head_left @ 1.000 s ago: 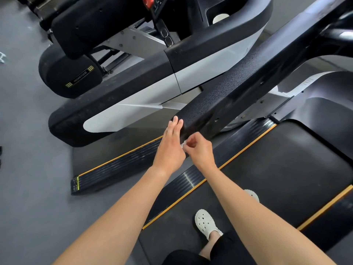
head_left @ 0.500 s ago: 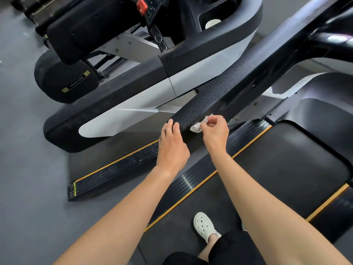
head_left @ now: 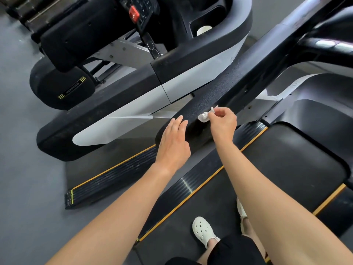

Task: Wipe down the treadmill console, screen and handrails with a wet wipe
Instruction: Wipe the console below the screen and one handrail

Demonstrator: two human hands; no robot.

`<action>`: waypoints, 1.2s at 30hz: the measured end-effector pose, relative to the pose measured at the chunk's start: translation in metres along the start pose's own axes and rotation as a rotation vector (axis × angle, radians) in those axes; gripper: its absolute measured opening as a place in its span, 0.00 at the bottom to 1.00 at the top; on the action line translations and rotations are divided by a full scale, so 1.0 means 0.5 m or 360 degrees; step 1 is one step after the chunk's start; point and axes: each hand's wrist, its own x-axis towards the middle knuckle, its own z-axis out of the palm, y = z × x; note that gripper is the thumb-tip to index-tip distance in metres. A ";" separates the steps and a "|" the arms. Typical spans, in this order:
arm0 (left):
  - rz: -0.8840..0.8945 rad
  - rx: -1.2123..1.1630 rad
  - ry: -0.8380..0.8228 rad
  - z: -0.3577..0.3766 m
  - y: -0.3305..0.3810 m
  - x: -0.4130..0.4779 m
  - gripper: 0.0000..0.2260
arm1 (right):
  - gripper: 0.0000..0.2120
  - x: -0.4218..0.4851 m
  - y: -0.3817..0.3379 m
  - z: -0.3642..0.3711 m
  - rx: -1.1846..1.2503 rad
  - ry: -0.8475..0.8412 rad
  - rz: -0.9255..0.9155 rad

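A black textured handrail (head_left: pixel 225 87) of the treadmill runs from the upper right down to its rounded end at the centre. My right hand (head_left: pixel 222 122) pinches a small crumpled white wet wipe (head_left: pixel 204 116) against the handrail's top, near its end. My left hand (head_left: pixel 172 142) lies just left of it with straight fingers, at the rail's rounded tip. The treadmill's console is out of frame at the upper right.
A neighbouring treadmill stands to the left, with its black and white handrail (head_left: pixel 133 104), a console with a red stop button (head_left: pixel 133 13) and a cup holder (head_left: pixel 204 30). The black belt (head_left: pixel 277 165) lies below, my white clogs (head_left: pixel 203 231) on it. Grey floor (head_left: pixel 24 169) spreads left.
My right hand has moved the wipe up along the handrail, away from its end. My left hand stayed near the rail's tip.
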 end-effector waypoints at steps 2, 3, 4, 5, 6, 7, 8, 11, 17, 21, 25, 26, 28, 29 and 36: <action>-0.0010 0.0031 0.0000 0.004 0.001 0.004 0.31 | 0.02 -0.012 0.031 0.011 -0.0049 -0.0059 0.0072; -0.0018 0.0046 -0.0003 0.006 0.002 0.003 0.31 | 0.02 -0.022 0.052 0.016 -0.0088 -0.0122 0.0115; -0.0021 0.0065 -0.0007 0.007 0.002 0.003 0.32 | 0.02 -0.034 0.072 0.020 -0.0134 -0.0195 0.0160; -0.0018 0.0091 -0.0011 0.008 0.002 0.004 0.32 | 0.03 -0.044 0.087 0.022 -0.0182 -0.0263 0.0202; -0.0013 0.0117 -0.0016 0.009 0.003 0.004 0.32 | 0.03 -0.049 0.095 0.021 -0.0226 -0.0315 0.0225; -0.0008 0.0143 -0.0020 0.009 0.004 0.005 0.32 | 0.03 -0.050 0.095 0.019 -0.0252 -0.0341 0.0227; -0.0005 0.0169 -0.0021 0.008 0.006 0.006 0.32 | 0.02 -0.048 0.087 0.015 -0.0259 -0.0336 0.0216; -0.0022 0.0214 -0.0013 0.004 0.009 0.010 0.31 | 0.01 -0.022 0.040 -0.001 -0.0164 -0.0174 0.0117; -0.0039 0.0282 -0.0023 0.004 0.017 0.012 0.31 | 0.03 0.021 -0.015 -0.018 0.0095 0.0066 0.0071; -0.0057 0.0319 -0.0006 0.004 0.024 0.012 0.30 | 0.05 -0.013 0.047 -0.006 -0.0026 -0.0063 0.0189; -0.0083 0.0325 0.0011 0.005 0.035 0.011 0.28 | 0.04 -0.002 0.048 -0.018 -0.0045 -0.0102 0.0230; -0.0089 0.0334 0.0012 0.006 0.037 0.012 0.28 | 0.04 0.007 0.030 -0.021 0.0001 -0.0075 0.0199; -0.0109 0.0339 0.0009 0.008 0.038 0.013 0.29 | 0.04 0.026 -0.006 -0.022 0.0087 0.0001 0.0135; -0.0117 0.0339 0.0010 0.009 0.039 0.013 0.29 | 0.04 0.035 -0.018 -0.021 0.0110 0.0042 0.0116; -0.0122 0.0376 0.0034 0.012 0.041 0.013 0.28 | 0.03 0.024 0.049 -0.007 -0.0009 -0.0028 0.0242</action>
